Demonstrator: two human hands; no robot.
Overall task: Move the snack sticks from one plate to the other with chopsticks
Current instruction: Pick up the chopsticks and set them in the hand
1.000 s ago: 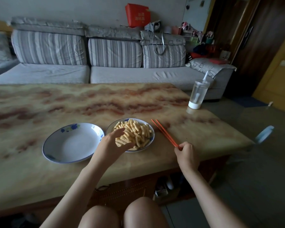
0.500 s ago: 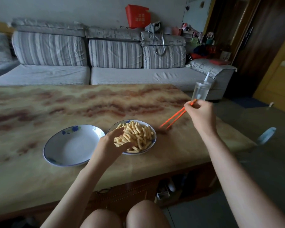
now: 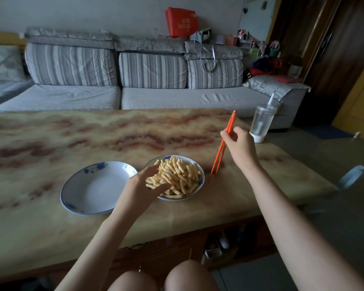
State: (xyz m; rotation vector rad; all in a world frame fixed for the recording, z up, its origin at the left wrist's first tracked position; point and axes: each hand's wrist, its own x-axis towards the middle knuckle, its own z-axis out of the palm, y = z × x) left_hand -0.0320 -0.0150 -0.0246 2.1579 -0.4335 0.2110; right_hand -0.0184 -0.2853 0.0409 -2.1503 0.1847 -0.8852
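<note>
A white plate with a blue rim [image 3: 200,183] holds a heap of yellow snack sticks [image 3: 180,175] near the table's front. To its left is an empty matching plate [image 3: 93,190] with a blue flower. My left hand [image 3: 140,185] holds the full plate at its near-left rim, thumb over the edge and fingers curved along the side. My right hand [image 3: 240,148] grips a pair of orange chopsticks [image 3: 220,151] near their top. They stand almost upright, tips down on the table just right of the full plate.
The marbled table [image 3: 82,133] stretches back to a striped grey sofa [image 3: 151,72]. A clear lidded cup with a straw [image 3: 262,122] stands at the table's right edge behind my right hand. A blue object [image 3: 351,176] lies on the floor at right.
My right hand picked the chopsticks up off the table, lifted them toward the cup, then swung them upright with tips down beside the full plate. My left hand stayed on the plate.
</note>
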